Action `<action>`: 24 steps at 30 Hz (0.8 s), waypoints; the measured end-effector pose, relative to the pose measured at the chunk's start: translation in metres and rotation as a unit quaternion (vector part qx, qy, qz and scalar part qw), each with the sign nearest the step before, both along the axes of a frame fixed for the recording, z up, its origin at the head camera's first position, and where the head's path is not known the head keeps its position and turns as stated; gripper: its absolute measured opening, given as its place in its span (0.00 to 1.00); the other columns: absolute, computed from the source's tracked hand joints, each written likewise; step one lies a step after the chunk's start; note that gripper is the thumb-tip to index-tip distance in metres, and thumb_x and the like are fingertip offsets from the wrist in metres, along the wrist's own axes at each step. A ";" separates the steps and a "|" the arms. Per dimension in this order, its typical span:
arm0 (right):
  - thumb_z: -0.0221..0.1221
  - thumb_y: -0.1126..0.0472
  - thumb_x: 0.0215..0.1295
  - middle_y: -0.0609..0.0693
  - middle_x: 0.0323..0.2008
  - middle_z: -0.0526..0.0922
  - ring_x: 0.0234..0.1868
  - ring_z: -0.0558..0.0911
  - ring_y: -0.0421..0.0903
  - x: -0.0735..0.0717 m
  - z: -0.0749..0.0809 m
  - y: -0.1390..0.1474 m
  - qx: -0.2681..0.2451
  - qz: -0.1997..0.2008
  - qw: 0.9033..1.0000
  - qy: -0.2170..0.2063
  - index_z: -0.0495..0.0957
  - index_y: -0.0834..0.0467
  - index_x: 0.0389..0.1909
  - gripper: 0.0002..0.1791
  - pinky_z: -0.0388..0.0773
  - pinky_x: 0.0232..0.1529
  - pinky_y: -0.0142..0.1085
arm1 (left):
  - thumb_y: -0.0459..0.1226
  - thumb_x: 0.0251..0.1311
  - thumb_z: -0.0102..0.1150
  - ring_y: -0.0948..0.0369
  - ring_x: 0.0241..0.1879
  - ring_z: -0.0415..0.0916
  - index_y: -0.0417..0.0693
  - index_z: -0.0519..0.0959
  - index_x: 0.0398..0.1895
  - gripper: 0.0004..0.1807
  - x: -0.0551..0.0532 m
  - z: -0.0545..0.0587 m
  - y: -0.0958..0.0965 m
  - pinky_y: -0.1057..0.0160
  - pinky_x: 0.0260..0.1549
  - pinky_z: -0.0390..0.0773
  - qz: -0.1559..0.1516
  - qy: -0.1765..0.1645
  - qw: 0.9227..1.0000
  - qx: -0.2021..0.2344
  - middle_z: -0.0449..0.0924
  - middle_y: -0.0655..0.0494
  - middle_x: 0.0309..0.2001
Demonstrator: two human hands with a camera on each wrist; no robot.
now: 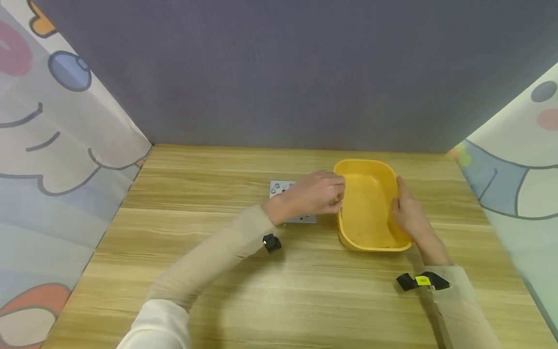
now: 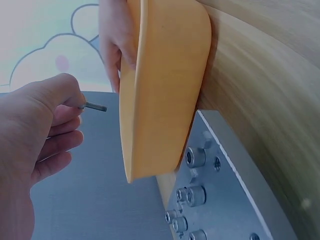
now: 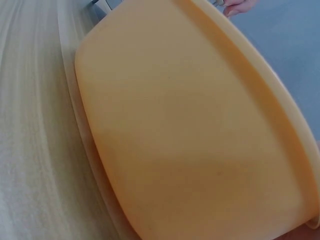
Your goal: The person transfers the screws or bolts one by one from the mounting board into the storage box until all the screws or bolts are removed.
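Note:
My left hand [image 1: 316, 194] is over the left rim of a yellow plastic bin [image 1: 368, 213]. Between its thumb and forefinger it pinches a small metal screw [image 2: 95, 106], whose threaded end sticks out toward the bin in the left wrist view. The right hand [image 1: 411, 215] grips the bin's right side, with the thumb over the rim. Partly under my left forearm and hand lies a metal plate [image 1: 279, 186]; the left wrist view shows several socket-head screws [image 2: 196, 196] standing in it. The bin's outer wall [image 3: 165, 120] fills most of the right wrist view.
Everything stands on a wood-grain table [image 1: 305, 291]. A dark grey panel [image 1: 283, 72] rises behind it, and cartoon-printed curtains [image 1: 65, 169] hang at both sides. The metal plate is just left of the bin.

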State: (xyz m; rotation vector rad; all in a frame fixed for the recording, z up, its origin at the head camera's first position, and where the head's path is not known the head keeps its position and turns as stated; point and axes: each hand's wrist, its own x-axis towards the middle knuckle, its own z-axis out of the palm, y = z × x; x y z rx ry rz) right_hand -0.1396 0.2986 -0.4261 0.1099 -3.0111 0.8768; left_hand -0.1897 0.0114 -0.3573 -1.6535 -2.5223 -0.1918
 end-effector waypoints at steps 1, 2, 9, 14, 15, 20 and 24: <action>0.39 0.68 0.80 0.87 0.63 0.64 0.23 0.72 0.55 0.000 0.000 0.000 -0.001 0.001 1.000 -0.002 0.38 0.75 0.78 0.34 0.73 0.35 0.53 | 0.40 0.70 0.58 0.64 0.44 0.79 0.48 0.86 0.43 0.09 0.000 0.000 0.001 0.66 0.59 0.77 0.001 -0.001 1.000 0.000 0.83 0.60 0.42; 0.39 0.68 0.79 0.87 0.63 0.63 0.23 0.72 0.55 -0.001 0.000 0.000 -0.002 0.001 1.000 0.000 0.38 0.75 0.78 0.34 0.74 0.35 0.54 | 0.40 0.70 0.59 0.64 0.44 0.79 0.48 0.86 0.43 0.09 0.000 0.000 0.002 0.66 0.59 0.77 0.003 -0.003 1.000 0.000 0.83 0.60 0.43; 0.38 0.68 0.79 0.85 0.70 0.56 0.47 0.77 0.73 -0.003 0.001 -0.002 -0.009 0.002 1.000 -0.002 0.38 0.75 0.78 0.33 0.72 0.54 0.68 | 0.40 0.70 0.58 0.64 0.46 0.79 0.49 0.86 0.43 0.09 0.000 -0.001 0.011 0.65 0.58 0.77 0.001 -0.011 1.000 -0.025 0.83 0.60 0.44; 0.38 0.68 0.79 0.85 0.70 0.55 0.46 0.75 0.71 -0.003 0.001 0.000 -0.007 0.006 1.000 0.002 0.38 0.76 0.78 0.33 0.71 0.54 0.68 | 0.41 0.70 0.58 0.62 0.47 0.79 0.49 0.85 0.42 0.08 0.000 -0.002 0.019 0.64 0.60 0.76 -0.006 -0.013 0.998 -0.054 0.81 0.60 0.44; 0.38 0.69 0.79 0.85 0.70 0.55 0.43 0.76 0.70 -0.003 0.000 0.000 -0.007 0.007 1.000 0.004 0.38 0.76 0.78 0.33 0.72 0.51 0.67 | 0.41 0.70 0.58 0.62 0.46 0.79 0.49 0.85 0.42 0.08 0.001 -0.002 0.021 0.64 0.60 0.75 -0.006 -0.012 0.998 -0.057 0.81 0.60 0.44; 0.38 0.68 0.80 0.85 0.70 0.54 0.36 0.75 0.68 -0.003 -0.001 0.001 -0.007 0.006 1.000 0.001 0.38 0.76 0.78 0.33 0.73 0.46 0.63 | 0.41 0.70 0.58 0.62 0.45 0.78 0.48 0.85 0.41 0.09 0.001 -0.003 0.031 0.65 0.59 0.75 -0.013 -0.007 0.996 -0.084 0.80 0.60 0.44; 0.37 0.67 0.80 0.85 0.70 0.55 0.32 0.76 0.65 -0.003 -0.001 0.001 -0.006 0.001 1.000 -0.008 0.37 0.75 0.78 0.34 0.74 0.45 0.62 | 0.40 0.69 0.58 0.63 0.43 0.76 0.48 0.84 0.40 0.08 0.002 -0.005 0.040 0.66 0.59 0.75 -0.026 -0.015 0.994 -0.102 0.79 0.60 0.44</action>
